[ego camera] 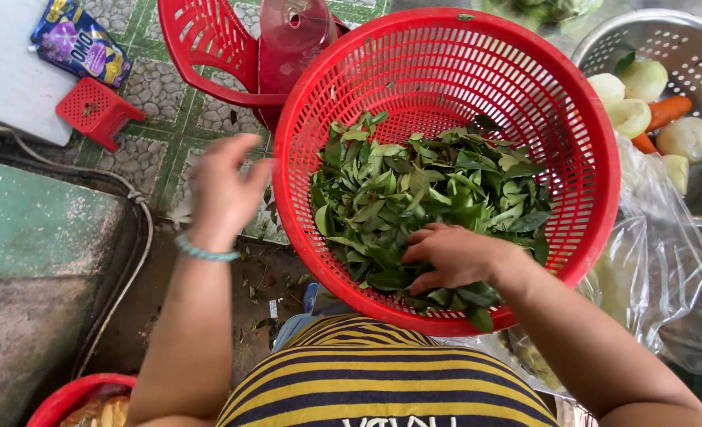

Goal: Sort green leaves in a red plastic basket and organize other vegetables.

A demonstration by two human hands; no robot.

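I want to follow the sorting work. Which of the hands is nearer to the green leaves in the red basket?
Right. The right hand rests on the green leaves inside the red basket. The left hand is raised outside the basket's left rim, apart from them.

Shirt (383, 379): horizontal stripes, yellow and dark navy, pale lettering at the lower edge. Above the shirt, a thin turquoise bracelet (205, 253) circles the left wrist. Both forearms bare, sleeveless.

Below you lies a green-and-grey pebble-patterned tiled floor (161, 119); a red plastic chair (209, 47) and a small red plastic stool (98, 111) stand there in daylight.
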